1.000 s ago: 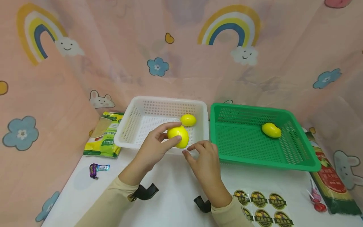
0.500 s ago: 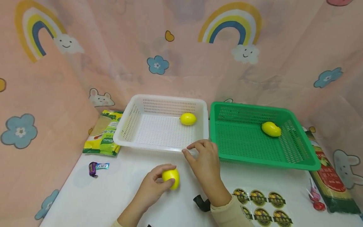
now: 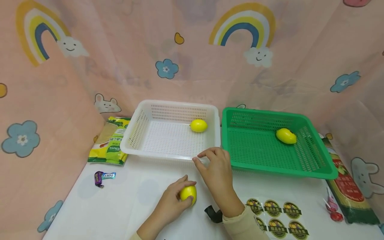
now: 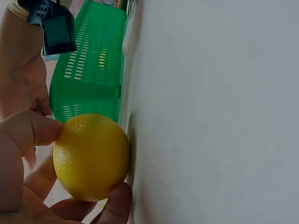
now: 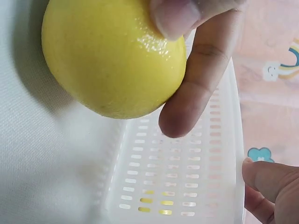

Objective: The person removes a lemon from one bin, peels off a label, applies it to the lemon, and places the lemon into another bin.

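Up on the white table (image 3: 99, 206), the green basket (image 3: 318, 173) sits just right of the white basket (image 3: 135, 151), each with one lemon inside. Next, the right hand (image 3: 217, 176) rests by the white basket's near rim, fingers loosely bent on the edge and gripping nothing. Closer in, the left hand (image 3: 172, 205) curls thumb and fingers round a third lemon (image 3: 189, 193), which sits against the table beside the right wrist.

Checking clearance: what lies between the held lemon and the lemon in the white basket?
In the head view, the white basket's near rim and the right hand beside the line.
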The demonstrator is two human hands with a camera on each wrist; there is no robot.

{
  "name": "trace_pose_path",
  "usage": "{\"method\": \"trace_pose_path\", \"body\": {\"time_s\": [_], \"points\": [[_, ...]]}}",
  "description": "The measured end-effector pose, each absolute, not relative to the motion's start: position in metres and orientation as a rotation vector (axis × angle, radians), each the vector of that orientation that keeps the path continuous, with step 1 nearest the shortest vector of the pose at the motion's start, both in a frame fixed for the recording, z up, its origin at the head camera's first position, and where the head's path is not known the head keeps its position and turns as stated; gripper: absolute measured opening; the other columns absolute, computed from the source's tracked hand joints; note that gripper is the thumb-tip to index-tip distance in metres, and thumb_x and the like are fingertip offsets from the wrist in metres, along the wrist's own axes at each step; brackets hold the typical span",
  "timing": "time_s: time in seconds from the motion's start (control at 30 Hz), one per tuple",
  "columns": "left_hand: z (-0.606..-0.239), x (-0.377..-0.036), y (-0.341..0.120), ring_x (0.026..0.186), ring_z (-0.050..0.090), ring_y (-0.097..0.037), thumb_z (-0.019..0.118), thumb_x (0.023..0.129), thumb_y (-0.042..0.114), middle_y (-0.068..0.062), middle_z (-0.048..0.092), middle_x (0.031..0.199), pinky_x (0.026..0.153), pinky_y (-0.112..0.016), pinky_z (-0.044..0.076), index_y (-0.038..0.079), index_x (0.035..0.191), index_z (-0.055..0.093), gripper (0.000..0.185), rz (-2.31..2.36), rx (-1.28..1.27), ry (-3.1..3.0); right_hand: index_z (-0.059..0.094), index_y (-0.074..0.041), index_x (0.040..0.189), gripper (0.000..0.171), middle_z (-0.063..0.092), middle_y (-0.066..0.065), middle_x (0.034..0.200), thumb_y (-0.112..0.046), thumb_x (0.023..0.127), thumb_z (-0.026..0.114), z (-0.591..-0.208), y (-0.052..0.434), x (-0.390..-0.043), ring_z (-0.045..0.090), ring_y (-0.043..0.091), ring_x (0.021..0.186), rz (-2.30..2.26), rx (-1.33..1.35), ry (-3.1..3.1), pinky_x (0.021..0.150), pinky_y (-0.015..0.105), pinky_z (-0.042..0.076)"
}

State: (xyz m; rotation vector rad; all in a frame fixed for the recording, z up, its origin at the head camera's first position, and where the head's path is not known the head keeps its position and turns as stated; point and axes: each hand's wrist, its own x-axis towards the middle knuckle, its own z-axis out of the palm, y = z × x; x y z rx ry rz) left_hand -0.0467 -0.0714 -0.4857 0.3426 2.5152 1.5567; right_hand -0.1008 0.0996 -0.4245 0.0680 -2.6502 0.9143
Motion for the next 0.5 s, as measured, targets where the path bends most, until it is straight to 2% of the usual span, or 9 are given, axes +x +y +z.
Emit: {"method": "trace_pose_path", "body": {"time_s": [0.23, 0.4, 0.5], "points": [[-0.4868, -0.0463, -0.0715, 0.132, 0.051, -0.04, 0.077, 0.086, 0.014, -0.017, 0.056, 0.153, 0.089, -0.038, 0.048, 0.021, 0.13, 0.076, 0.045, 1.573, 0.313, 2.502, 0.081, -0.014, 0.095, 0.021, 0.067, 0.009, 0.113, -0.032, 0.088, 0.089, -0.4257, 0.0984, -0.0978, 0.052, 0.038, 0.118, 0.881, 0.063, -2.659, 0.096, 0.052, 0.049], [-0.4867, -0.0458, -0.0705, 0.133, 0.05, -0.042, 0.077, 0.087, 0.014, -0.019, 0.053, 0.155, 0.089, -0.036, 0.05, 0.019, 0.132, 0.075, 0.046, 1.583, 0.319, 2.516, 0.082, -0.015, 0.097, 0.02, 0.066, 0.009, 0.115, -0.033, 0.09, 0.088, -0.4248, 0.0987, -0.0985, 0.054, 0.037, 0.116, 0.842, 0.098, -2.668, 0.094, 0.05, 0.051], [-0.4864, -0.0455, -0.0694, 0.134, 0.048, -0.04, 0.077, 0.088, 0.014, -0.018, 0.052, 0.157, 0.093, -0.039, 0.049, 0.019, 0.133, 0.075, 0.045, 1.589, 0.334, 2.506, 0.083, -0.014, 0.099, 0.02, 0.067, 0.01, 0.116, -0.032, 0.093, 0.085, -0.4242, 0.1028, -0.0986, 0.054, 0.038, 0.119, 0.83, 0.123, -2.688, 0.096, 0.051, 0.053]]}}
